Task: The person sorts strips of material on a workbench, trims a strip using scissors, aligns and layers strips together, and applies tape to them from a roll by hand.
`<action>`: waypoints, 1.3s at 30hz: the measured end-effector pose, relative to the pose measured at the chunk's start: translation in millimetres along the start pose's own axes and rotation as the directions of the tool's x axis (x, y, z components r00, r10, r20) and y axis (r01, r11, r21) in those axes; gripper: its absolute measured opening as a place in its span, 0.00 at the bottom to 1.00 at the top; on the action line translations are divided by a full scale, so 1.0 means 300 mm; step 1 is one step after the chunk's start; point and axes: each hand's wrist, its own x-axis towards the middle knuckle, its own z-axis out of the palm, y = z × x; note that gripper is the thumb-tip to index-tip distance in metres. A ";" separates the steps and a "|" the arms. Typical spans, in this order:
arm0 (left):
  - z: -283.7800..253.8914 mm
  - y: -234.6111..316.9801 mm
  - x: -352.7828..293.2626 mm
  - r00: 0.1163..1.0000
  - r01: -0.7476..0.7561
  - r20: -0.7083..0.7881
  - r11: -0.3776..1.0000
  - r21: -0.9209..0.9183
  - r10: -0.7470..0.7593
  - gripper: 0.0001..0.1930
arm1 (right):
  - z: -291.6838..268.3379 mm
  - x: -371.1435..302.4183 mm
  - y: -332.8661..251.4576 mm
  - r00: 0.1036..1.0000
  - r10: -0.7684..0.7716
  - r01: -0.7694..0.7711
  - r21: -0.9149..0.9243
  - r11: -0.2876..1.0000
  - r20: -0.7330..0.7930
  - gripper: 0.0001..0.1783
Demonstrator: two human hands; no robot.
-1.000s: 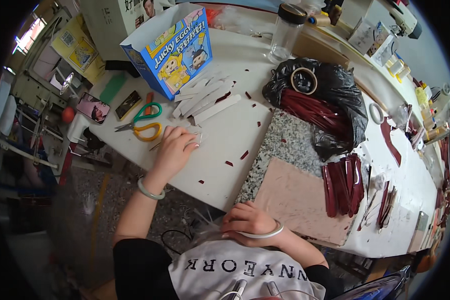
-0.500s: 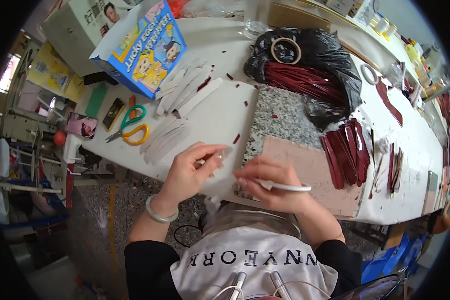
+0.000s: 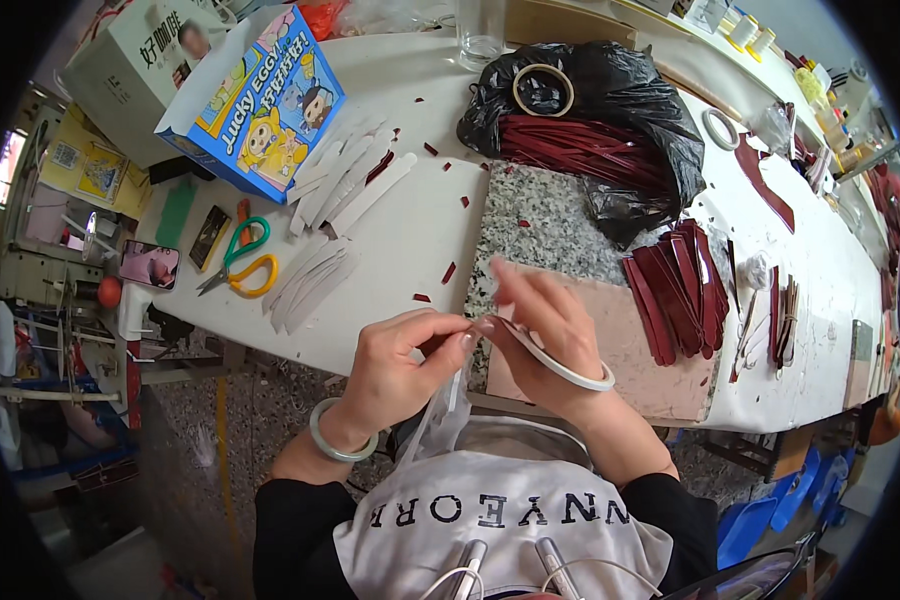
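My left hand (image 3: 395,365) is closed in a pinch, its thumb and forefinger tips together over the table's front edge. A thin, pale, see-through strip (image 3: 448,405) hangs below these fingertips toward my lap. My right hand (image 3: 555,345) holds a narrow ring-shaped roll of white tape (image 3: 567,372) at its thumb side. Its thumb tip meets the left fingertips, while the forefinger points up and away, blurred. What lies right between the touching fingertips is too small to make out. Under my right hand are a pink board (image 3: 660,390) and a speckled stone slab (image 3: 520,220).
Dark red strips (image 3: 675,290) lie fanned on the board; more fill a black plastic bag (image 3: 610,80). Pale strips (image 3: 310,280), scissors (image 3: 242,265), a phone (image 3: 150,265) and a blue box (image 3: 270,110) stand left. A glass (image 3: 480,35) is at the back.
My hands have come together; before, a gap lay between them. The right hand's forefinger has lifted, and the pale strip now hangs longer below the left hand. The view has shifted slightly.
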 end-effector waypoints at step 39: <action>-0.385 -0.479 0.059 0.933 0.184 -0.335 0.622 0.761 0.134 0.13 | 0.177 -0.112 -0.018 0.775 -0.484 0.279 0.468 0.839 0.406 0.09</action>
